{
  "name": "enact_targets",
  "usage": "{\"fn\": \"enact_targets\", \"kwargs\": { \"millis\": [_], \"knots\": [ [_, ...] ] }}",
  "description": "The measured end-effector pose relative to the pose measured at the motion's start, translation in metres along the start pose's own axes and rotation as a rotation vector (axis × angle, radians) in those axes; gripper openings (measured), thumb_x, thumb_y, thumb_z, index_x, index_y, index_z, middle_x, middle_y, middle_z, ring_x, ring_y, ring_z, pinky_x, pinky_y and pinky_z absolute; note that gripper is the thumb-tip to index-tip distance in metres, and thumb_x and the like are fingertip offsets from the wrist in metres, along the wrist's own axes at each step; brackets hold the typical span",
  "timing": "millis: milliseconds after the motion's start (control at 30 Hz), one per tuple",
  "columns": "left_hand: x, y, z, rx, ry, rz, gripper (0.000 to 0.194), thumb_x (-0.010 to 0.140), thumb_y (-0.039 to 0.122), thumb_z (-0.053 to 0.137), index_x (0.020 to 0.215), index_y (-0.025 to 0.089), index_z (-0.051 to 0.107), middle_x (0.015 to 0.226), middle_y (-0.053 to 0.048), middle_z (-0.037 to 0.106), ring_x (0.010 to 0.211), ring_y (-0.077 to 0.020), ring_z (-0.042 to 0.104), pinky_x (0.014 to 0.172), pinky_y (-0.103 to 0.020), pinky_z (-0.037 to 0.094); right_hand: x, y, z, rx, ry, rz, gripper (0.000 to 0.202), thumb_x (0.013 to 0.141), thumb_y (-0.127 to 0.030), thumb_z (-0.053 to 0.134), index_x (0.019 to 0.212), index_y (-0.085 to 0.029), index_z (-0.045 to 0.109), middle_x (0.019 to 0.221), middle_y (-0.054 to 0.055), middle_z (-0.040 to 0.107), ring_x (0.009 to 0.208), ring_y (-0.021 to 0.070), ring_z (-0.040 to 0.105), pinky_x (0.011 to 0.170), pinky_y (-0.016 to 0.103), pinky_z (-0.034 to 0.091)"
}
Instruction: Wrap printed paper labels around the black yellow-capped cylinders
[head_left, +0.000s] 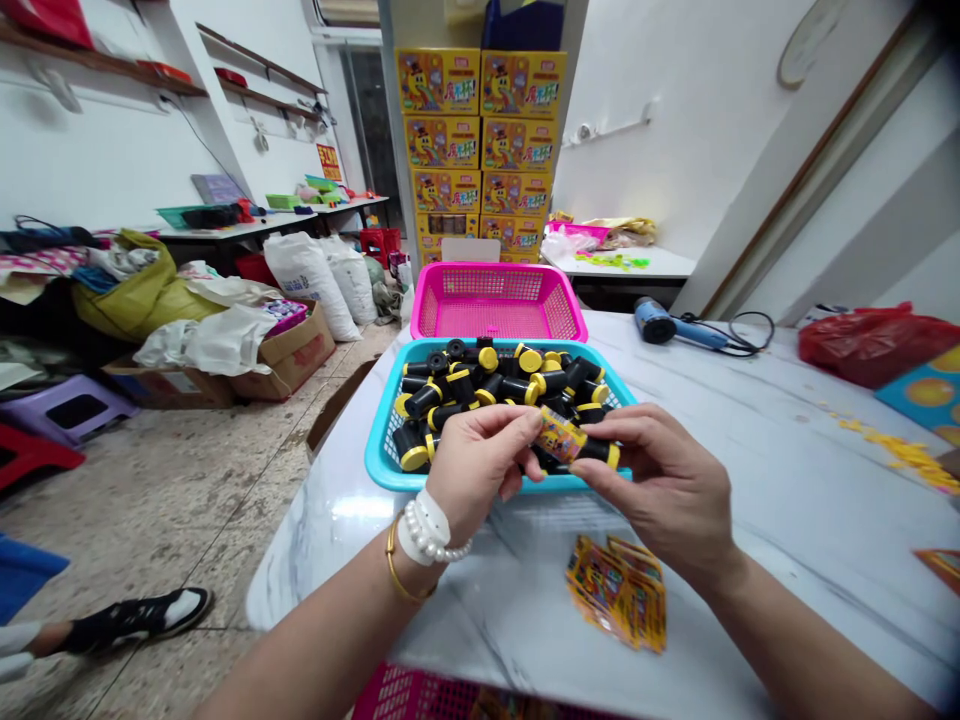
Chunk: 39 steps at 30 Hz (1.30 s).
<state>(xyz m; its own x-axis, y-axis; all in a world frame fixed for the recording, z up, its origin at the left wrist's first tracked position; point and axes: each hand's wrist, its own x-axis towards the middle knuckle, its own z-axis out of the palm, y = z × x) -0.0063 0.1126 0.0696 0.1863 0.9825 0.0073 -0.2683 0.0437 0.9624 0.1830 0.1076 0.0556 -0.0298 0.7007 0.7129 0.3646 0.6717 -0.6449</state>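
Over the front edge of a blue basket point(384, 470), my two hands meet at a black tube with a yellow cap point(600, 453). An orange printed sleeve point(561, 436) covers part of the tube. My left hand point(487, 450) pinches the sleeve's left end between thumb and finger. At the capped end, my right hand point(664, 480) grips the tube with its thumb and fingers. Several black tubes with yellow caps point(424, 400) fill the basket behind. A loose stack of orange printed sleeves point(619, 592) lies on the white marbled table point(525, 560) below my hands.
Beyond the blue basket stands a pink basket point(499, 300), with stacked yellow boxes point(442, 140) behind. A blue heat-gun-like tool point(679, 325), a red bag point(874, 345) and scattered yellow pieces point(900, 450) lie to the right. A person's foot point(142, 615) shows at lower left.
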Motion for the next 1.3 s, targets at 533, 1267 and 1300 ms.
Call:
{"fn": "enact_targets", "kwargs": {
  "millis": [533, 1267, 1300],
  "knots": [
    [0.007, 0.006, -0.005, 0.155, -0.078, 0.050, 0.037, 0.068, 0.037, 0.089, 0.090, 0.012, 0.072, 0.070, 0.001, 0.068, 0.052, -0.0074, 0.059, 0.054, -0.022, 0.050, -0.001, 0.008, -0.004, 0.143, -0.232, 0.068, 0.030, 0.086, -0.019, 0.078, 0.113, -0.031, 0.075, 0.108, 0.004, 0.068, 0.089, 0.0158, 0.072, 0.075, 0.028, 0.066],
    [0.005, -0.007, -0.007, 0.328, -0.183, 0.330, 0.029, 0.081, 0.033, 0.079, 0.104, 0.015, 0.076, 0.089, -0.007, 0.076, 0.077, -0.0181, 0.069, 0.069, -0.029, 0.055, -0.006, 0.004, -0.005, 0.135, -0.116, -0.039, 0.041, 0.078, -0.007, 0.081, 0.111, -0.031, 0.078, 0.107, 0.002, 0.071, 0.085, 0.0140, 0.075, 0.071, 0.024, 0.068],
    [0.005, -0.008, -0.007, 0.337, -0.193, 0.345, 0.030, 0.082, 0.034, 0.078, 0.105, 0.015, 0.076, 0.088, -0.007, 0.076, 0.077, -0.0179, 0.068, 0.068, -0.029, 0.055, -0.007, 0.003, -0.004, 0.164, -0.108, -0.008, 0.039, 0.078, -0.008, 0.082, 0.110, -0.030, 0.078, 0.106, 0.002, 0.072, 0.086, 0.0145, 0.075, 0.071, 0.024, 0.068]
  ]
}}
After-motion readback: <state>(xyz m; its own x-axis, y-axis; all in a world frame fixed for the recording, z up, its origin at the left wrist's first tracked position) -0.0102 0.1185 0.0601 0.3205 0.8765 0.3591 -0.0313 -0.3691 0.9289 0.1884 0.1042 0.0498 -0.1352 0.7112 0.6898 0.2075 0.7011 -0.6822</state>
